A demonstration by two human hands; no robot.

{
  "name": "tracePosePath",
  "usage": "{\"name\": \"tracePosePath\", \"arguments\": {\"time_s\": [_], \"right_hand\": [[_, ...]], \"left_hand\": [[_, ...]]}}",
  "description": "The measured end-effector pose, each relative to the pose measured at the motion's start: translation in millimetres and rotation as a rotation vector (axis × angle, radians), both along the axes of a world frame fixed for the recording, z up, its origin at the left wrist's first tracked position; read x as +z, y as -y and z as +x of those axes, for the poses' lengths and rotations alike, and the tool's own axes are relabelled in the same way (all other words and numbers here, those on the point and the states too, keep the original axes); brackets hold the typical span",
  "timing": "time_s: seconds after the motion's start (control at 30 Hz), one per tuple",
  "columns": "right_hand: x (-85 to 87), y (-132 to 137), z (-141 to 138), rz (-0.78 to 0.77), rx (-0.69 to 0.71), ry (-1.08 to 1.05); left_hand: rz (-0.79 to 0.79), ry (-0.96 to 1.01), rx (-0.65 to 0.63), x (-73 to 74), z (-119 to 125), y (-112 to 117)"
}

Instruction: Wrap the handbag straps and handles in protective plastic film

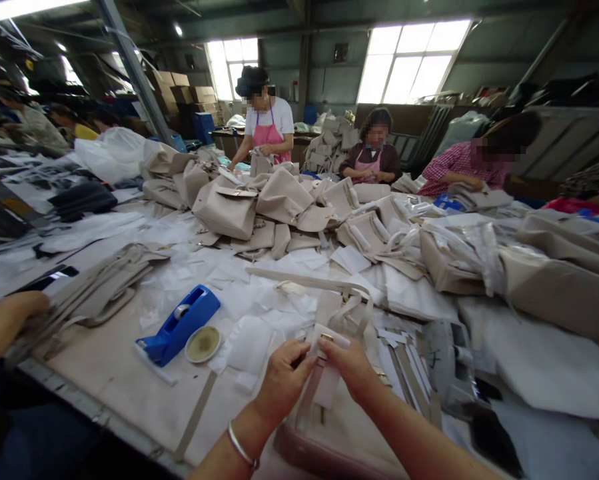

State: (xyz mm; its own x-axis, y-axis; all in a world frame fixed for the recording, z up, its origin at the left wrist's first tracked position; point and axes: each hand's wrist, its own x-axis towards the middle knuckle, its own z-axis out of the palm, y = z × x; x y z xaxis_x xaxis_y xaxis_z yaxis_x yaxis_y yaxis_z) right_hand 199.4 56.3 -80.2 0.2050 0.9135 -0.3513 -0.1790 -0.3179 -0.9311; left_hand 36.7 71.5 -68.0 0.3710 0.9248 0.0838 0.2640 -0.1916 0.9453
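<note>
Close in front of me lies a beige bag (346, 427), with straps looping away from it at its far side. My left hand (286, 380) pinches the left edge of a beige strap (309, 393) that has a gold-coloured buckle (326, 338). From the other side my right hand (352, 370) is closed on a white wrapping sheet (336, 340) around the same buckle, thumb on top. The two hands nearly meet there, and the fingertips underneath are hidden. A silver bangle circles my left wrist.
A blue tape dispenser (184, 323) and a small round dish (203, 344) stand to the left. A grey tape dispenser (449, 367) is at the right. Beige bags (229, 207) are heaped across the table. Another person's hand (16, 320) reaches in at far left; several co-workers are opposite.
</note>
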Motion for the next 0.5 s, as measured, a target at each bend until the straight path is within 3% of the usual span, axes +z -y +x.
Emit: {"name": "tracePosePath", "arguments": {"time_s": [0.17,0.27,0.33,0.43,0.5], "right_hand": [[4.5,1,0,-0.045,-0.017,0.101],[9.6,3,3,-0.013,0.012,0.08],[13.8,4,5,0.027,0.074,0.042],[20.3,5,7,0.087,0.199,-0.008],[24.2,4,7,0.11,0.265,0.0]], "left_hand": [[0.075,0.012,0.091,1.8,2,4],[0.041,0.05,0.062,3.9,0,4],[-0.143,0.16,-0.028,3.8,-3,1],[-0.561,0.389,-0.167,-1.0,-6,-7],[-0.723,0.459,-0.23,-4.8,-4,-12]]}}
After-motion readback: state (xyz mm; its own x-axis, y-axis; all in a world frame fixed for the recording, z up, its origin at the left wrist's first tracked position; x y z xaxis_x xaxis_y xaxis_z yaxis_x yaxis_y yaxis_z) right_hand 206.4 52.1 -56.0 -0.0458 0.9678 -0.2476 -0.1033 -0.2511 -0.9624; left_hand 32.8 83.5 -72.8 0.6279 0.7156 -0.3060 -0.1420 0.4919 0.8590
